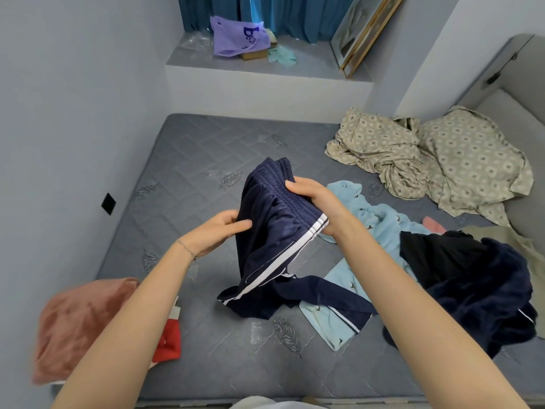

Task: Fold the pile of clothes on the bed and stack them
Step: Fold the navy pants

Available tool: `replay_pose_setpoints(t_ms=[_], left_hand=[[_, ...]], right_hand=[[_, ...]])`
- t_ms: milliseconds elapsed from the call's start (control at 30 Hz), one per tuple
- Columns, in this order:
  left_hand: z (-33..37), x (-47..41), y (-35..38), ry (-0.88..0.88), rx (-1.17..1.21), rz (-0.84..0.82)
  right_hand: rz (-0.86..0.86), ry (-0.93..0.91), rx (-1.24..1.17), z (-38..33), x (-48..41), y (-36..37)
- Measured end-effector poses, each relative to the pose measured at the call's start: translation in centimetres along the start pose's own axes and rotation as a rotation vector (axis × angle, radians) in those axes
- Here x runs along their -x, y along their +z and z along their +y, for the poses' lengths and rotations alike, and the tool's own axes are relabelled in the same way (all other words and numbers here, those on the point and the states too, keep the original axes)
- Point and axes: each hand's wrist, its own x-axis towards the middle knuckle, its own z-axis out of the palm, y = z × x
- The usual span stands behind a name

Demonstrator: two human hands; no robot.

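Navy track pants with white side stripes hang above the grey mattress, their legs trailing onto it. My right hand grips the bunched elastic waistband. My left hand pinches the fabric on the left side of the pants. Under and right of the pants lies a light blue patterned garment. A dark navy and black heap of clothes sits at the right. A folded pink item with a red piece beside it lies at the near left corner.
A crumpled beige patterned sheet covers the far right of the bed. A small pink piece and a beige cloth lie by the dark heap. Walls close the left and far sides; a ledge holds a purple bag.
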Motion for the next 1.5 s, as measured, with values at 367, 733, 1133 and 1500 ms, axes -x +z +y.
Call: replay_pose_setpoints(t_ms=[367, 733, 1133, 1500], left_hand=[[4.3, 6.6, -7.1, 0.107, 0.022, 0.108], [-1.7, -2.2, -3.1, -0.192, -0.072, 0.012], [-12.4, -19.7, 11.2, -0.269, -0.336, -0.022], [-31.4, -31.0, 18.6, -0.381, -0.799, -0.158]], right_hand=[[0.083, 0.166, -0.009, 5.7, -0.9, 1.3], [0.354, 0.235, 0.004, 10.8, 2.1, -5.9], [0.815, 0.176, 0.287, 18.1, 5.8, -22.7], [1.086, 0.304, 0.374, 27.5, 7.6, -43.1]])
